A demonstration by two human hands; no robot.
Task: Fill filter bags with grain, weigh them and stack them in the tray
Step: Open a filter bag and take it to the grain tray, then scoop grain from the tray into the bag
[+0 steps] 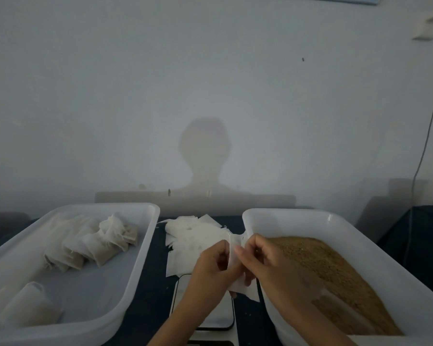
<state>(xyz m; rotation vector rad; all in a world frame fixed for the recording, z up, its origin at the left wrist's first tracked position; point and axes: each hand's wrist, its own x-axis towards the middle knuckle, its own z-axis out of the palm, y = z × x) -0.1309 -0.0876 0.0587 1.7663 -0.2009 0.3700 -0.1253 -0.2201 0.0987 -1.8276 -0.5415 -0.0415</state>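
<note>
1. Filled bags point(90, 243) lie in the left tray point(135, 278).
2. Over the scale point(205, 318), left hand point(210, 268) and right hand point(268, 265) fingers pinch an empty filter bag point(238, 275), seemingly opening it.
3. Next likely needs scooping from the grain point(335, 275).

Two smooth white plastic trays, left point(145, 245) and right point(260, 218); thin, matt, gauzy filter bags point(193, 236) between them; coarse brown grain point(330, 265); a glossy scale top point(205, 318) on dark cloth point(153, 300).
</note>
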